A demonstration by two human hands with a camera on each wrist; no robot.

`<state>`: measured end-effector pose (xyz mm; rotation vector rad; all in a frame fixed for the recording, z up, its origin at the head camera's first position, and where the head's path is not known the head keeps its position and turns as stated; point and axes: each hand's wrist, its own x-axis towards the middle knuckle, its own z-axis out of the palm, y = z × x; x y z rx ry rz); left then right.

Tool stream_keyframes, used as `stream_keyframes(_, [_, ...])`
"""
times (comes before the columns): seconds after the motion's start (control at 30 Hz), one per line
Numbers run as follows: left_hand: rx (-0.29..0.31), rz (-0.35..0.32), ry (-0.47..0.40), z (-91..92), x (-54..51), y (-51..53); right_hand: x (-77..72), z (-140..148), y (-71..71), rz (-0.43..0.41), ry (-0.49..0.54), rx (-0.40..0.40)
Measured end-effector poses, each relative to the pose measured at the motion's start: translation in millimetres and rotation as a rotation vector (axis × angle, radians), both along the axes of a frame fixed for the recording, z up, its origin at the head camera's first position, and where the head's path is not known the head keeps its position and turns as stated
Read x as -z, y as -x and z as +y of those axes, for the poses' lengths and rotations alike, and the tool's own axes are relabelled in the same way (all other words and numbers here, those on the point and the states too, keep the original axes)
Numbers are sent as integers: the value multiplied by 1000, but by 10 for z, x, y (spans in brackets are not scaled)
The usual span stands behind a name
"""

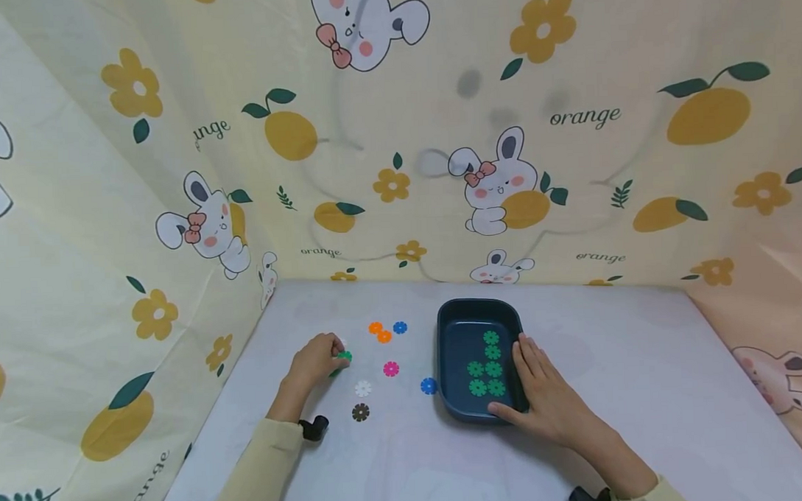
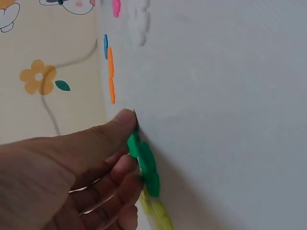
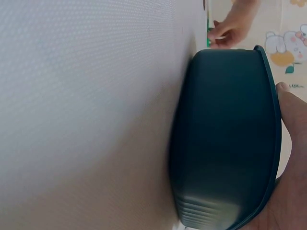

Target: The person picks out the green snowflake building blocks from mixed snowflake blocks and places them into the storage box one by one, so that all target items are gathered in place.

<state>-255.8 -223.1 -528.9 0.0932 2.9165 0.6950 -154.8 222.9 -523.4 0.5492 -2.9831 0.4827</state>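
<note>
At the left of the table, my left hand (image 1: 315,360) pinches a green snowflake disc (image 2: 148,165) between thumb and fingers, close to the tabletop. Another bit of green shows below the hand in the head view; how many discs are there I cannot tell. A yellow disc (image 2: 162,218) lies under the fingers in the left wrist view. My right hand (image 1: 552,404) rests along the right side of a dark blue tray (image 1: 447,352), its fingers straight against the rim and its thumb at the near corner. Several green discs (image 1: 493,369) lie flat inside the tray.
Between hand and tray lie two orange discs (image 1: 384,337), a pink disc (image 1: 391,369), a white disc (image 1: 362,388), a brown disc (image 1: 360,412) and two blue discs (image 1: 428,386). A printed cloth (image 1: 387,229) hangs behind and beside the white table (image 1: 610,346).
</note>
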Motion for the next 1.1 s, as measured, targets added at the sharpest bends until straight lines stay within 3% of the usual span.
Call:
stream_keyframes(0.27, [7, 17, 19, 71, -25, 15, 4, -2, 3, -7, -1, -1])
stream_keyframes(0.5, [46, 30, -137, 203, -170, 42, 10, 4, 5, -4, -2, 1])
stream_keyframes(0.73, [146, 53, -293, 447, -352, 83, 15, 6, 2, -7, -1, 5])
stream_keyframes(1.1, [316, 79, -375, 1008, -624, 165, 35, 8, -7, -17, 5, 8])
